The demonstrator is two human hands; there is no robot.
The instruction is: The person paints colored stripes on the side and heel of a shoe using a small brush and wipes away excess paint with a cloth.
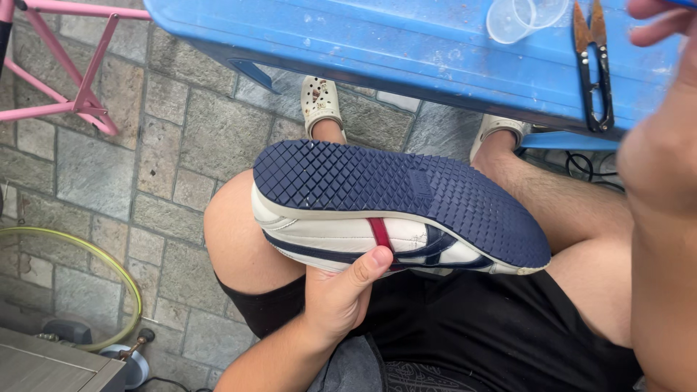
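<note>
A white sneaker (341,239) with dark blue and red stripes lies on its side across my lap, its navy textured sole (406,192) facing up. My left hand (337,294) grips it from below, thumb pressed on the red stripe. My right hand (664,22) is raised at the top right edge over the blue table (363,36), fingers curled near the black thread snips (594,65); whether it holds anything is cut off by the frame. My right forearm fills the right edge.
Two clear plastic cups (519,16) stand on the blue table beside the snips. My feet in cream clogs (319,101) rest on stone paving. A pink metal frame (80,87) is at top left, a yellow-green hose (94,254) at lower left.
</note>
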